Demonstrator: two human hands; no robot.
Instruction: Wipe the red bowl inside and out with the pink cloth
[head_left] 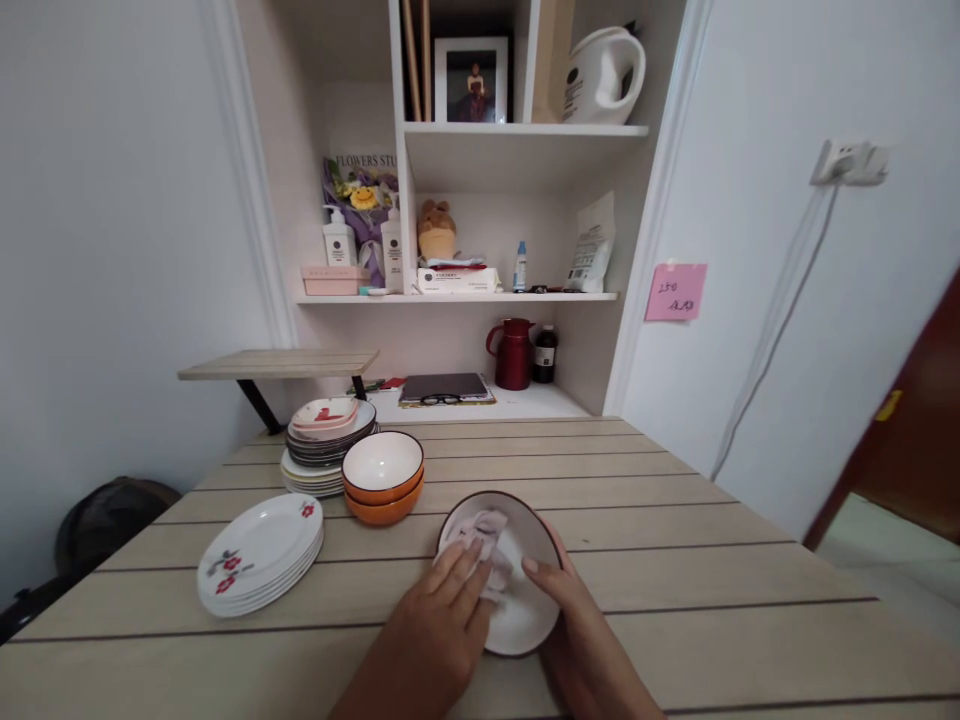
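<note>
A white bowl with a dark rim [529,625] is tilted toward me just above or on the table; which of these I cannot tell. My right hand [581,610] grips its right side, with the thumb inside the rim and the fingers behind the wall. Inside the bowl, my left hand [450,610] presses a crumpled pale pink cloth [484,525] against the surface, its fingers lying over the cloth. Left of the bowl stand two stacked orange bowls [383,490] with white insides. Nearer to me on that side is a stack of white oval plates [259,550] with red flowers.
Behind the orange bowls rises a mixed stack of plates and small dishes [326,440]. A raised wooden shelf [277,364] stands at the table's back left. Along the wall unit's lowest board are a laptop [444,386], a red jug [514,355] and a dark bottle [545,355].
</note>
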